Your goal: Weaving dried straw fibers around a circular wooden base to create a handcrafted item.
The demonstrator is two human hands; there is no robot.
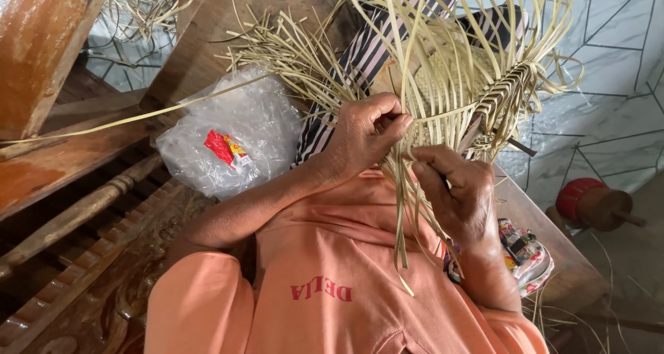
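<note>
Head view: pale, half-woven straw strips [443, 84], loose-ended.

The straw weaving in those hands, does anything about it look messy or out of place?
The woven piece looks tidy where plaited, but its unwoven strips splay in all directions, and one long strip trails away over the wooden furniture. Left hand and right hand pinch strips. Nothing looks torn.

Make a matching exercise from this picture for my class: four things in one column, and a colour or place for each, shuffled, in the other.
1. straw strips
2. plastic bag
3. shirt
4. spool

a. orange
b. pale yellow, pinched by both hands
c. red, on the floor at right
d. clear and crumpled, at left

Pairs: 1-b, 2-d, 3-a, 4-c
</note>
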